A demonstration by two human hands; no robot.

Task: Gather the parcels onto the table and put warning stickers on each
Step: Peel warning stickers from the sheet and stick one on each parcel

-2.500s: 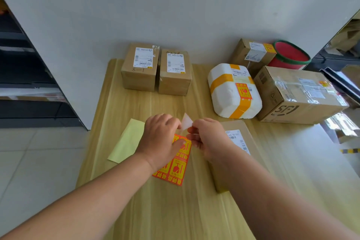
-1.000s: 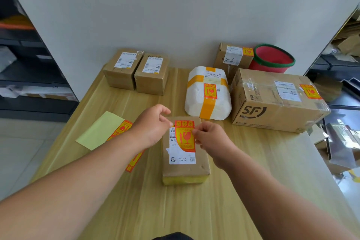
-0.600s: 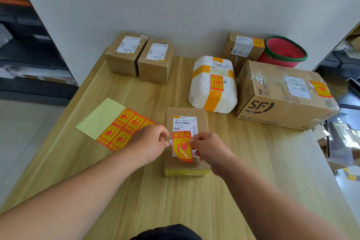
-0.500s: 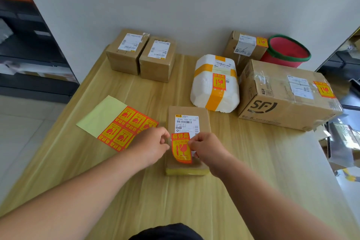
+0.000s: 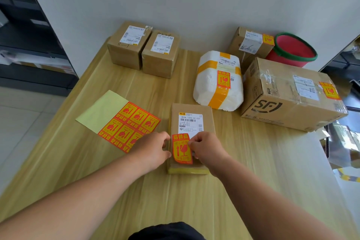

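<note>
Although both hands are in plain sight, the left hand point(image 5: 153, 150) covers the near corner of the sticker sheet point(image 5: 128, 122) and the right hand point(image 5: 206, 149) hides the lower right corner of the flat parcel's point(image 5: 191, 108) shipping label, so I cannot tell how much of the warning sticker point(image 5: 182, 149) is stuck down. A dark shape at the bottom edge is cut off, the shelving point(image 5: 29, 35) at the left is blurred, and the red bucket point(image 5: 292, 50) with a green rim stands partly behind the tilted box point(image 5: 247, 45) at the back. Most small print on the labels is too fine to read; legible are "806A T205-00 C22" above a barcode on the flat parcel and a big "SF" logo on the side of the large box point(image 5: 276, 91) at the right. By the wall, the left small box point(image 5: 128, 48) bears a handwritten mark I cannot make out, and the right small box point(image 5: 160, 54) beside it shows a white label. The warning sticker is orange-red and yellow, with Chinese characters, an upward arrow and a cracked wineglass. It lies over the near end of the flat parcel, overlapping the label's lower edge, its lower left corner curling. Each hand pinches 1 side edge of it with curled fingers. Matching stickers sit on the white foam parcel point(image 5: 208, 87), the large box and the tilted box. The flat parcel lies mid-way across the wooden table point(image 5: 175, 197).
</note>
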